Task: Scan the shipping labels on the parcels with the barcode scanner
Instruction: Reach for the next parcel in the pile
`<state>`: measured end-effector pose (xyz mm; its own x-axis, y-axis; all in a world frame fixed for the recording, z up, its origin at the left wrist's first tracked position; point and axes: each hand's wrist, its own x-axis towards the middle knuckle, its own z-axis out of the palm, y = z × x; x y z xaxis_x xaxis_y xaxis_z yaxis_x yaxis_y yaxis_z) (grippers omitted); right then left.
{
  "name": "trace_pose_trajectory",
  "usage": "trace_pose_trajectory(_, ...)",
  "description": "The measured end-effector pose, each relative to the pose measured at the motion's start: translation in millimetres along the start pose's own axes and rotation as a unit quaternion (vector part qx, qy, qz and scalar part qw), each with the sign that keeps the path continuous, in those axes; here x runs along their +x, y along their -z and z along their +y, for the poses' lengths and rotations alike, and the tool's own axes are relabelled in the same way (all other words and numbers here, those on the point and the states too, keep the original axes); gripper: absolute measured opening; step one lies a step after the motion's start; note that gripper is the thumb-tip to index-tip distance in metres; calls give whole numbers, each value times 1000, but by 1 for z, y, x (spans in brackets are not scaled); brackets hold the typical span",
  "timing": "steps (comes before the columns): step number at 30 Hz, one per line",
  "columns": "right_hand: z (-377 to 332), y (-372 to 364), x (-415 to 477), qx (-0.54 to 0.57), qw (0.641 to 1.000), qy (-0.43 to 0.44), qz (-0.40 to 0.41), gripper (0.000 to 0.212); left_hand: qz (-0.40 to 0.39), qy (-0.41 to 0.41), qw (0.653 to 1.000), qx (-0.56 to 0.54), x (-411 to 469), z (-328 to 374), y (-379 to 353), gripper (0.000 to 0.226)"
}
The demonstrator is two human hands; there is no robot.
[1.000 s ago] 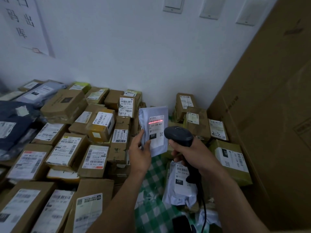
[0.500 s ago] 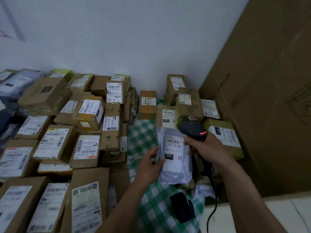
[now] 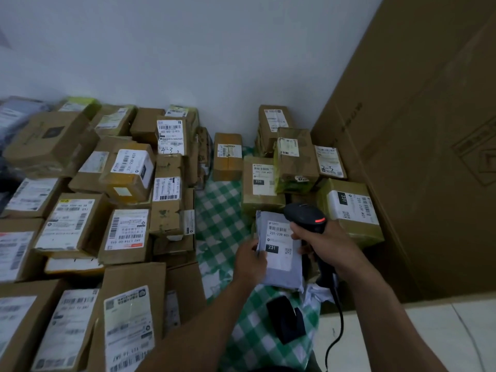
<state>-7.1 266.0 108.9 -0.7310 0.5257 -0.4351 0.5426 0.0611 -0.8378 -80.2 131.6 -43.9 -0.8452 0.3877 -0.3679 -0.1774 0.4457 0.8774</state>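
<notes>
Left hand [image 3: 249,260] pinches the grey plastic mailer bag [image 3: 281,267] by its left edge. Right hand [image 3: 330,245] is wrapped round the black corded barcode scanner [image 3: 306,217]. The mailer has dropped from scan height to the right edge of the green-and-white checked cloth [image 3: 222,210], and the red line is off its label. Likely scanned; next parcel.

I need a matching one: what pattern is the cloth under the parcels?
Green-and-white checks; the cloth shows best in the head view.

Parcel sorting room, labelled cardboard boxes [image 3: 126,232] heaped on floor, bare white wall [image 3: 188,49]
</notes>
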Motion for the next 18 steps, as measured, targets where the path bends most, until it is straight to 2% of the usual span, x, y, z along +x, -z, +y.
trace_pose_trajectory(3,2,-6,5,0,1000,-11,-15,21,28,-15,999,-25,-4,-4,-1,14)
trace_pose_trajectory(5,1,-11,8,-9,999,-8,-34,19,-24,-15,1000,6,-2,-4,0,6)
trace_pose_trajectory(7,0,-18,11,-10,999,-10,-51,17,-72,-21,997,36,6,-4,3,15)
trace_pose_trajectory(9,0,-23,14,-4,998,-16,-60,16,-75,-20,997,23,17,-7,10,25)
trace_pose_trajectory(12,-1,-27,25,-5,998,-5,-61,10,0,-4,999,-33,33,-6,29,20)
trace_pose_trajectory(14,-9,-30,38,-9,998,8,-66,9,81,-41,996,9,51,0,48,24)
trace_pose_trajectory(16,-24,-36,55,-8,997,30,-66,19,119,-58,991,24,75,15,70,33)
trace_pose_trajectory(18,-36,-43,74,-9,997,41,-68,35,121,-65,990,34,103,33,86,36)
